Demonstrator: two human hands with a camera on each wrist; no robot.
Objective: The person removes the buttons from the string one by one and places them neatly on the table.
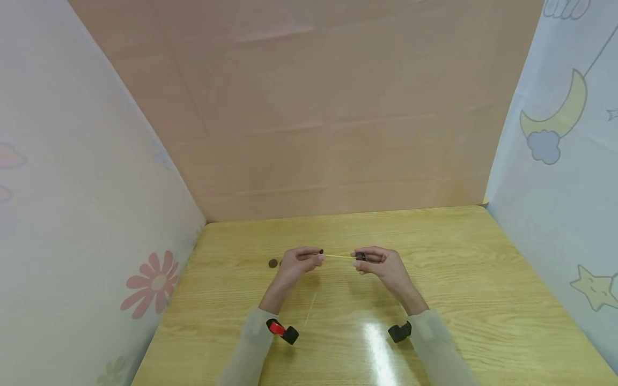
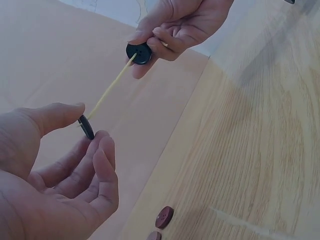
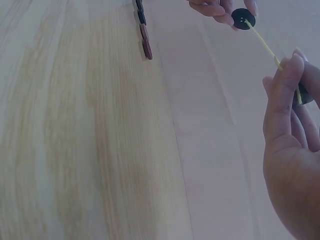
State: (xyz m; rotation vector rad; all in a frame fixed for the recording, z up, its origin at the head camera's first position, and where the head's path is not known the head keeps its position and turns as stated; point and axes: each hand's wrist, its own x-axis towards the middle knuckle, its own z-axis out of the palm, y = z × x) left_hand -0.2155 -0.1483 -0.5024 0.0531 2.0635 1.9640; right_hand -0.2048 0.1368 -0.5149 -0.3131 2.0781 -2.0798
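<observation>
Between both hands, a yellow string (image 1: 339,256) is stretched above the table, running through holes in two dark buttons. My left hand (image 1: 296,264) pinches one button (image 2: 86,127) between thumb and fingertips; it shows edge-on in the left wrist view and face-on in the right wrist view. With thumb and fingers my right hand (image 1: 383,265) holds the other button (image 2: 138,53), round and dark. Part of that button is covered by fingers in the right wrist view, where some string lies across it.
A brown button (image 1: 272,263) lies left of my left hand. The right wrist view shows several buttons in a row, a reddish one (image 3: 146,49) among them. On the wooden table (image 1: 483,279) is a thin pale line (image 1: 310,309), perhaps thread. A brown sheet (image 1: 328,134) stands behind.
</observation>
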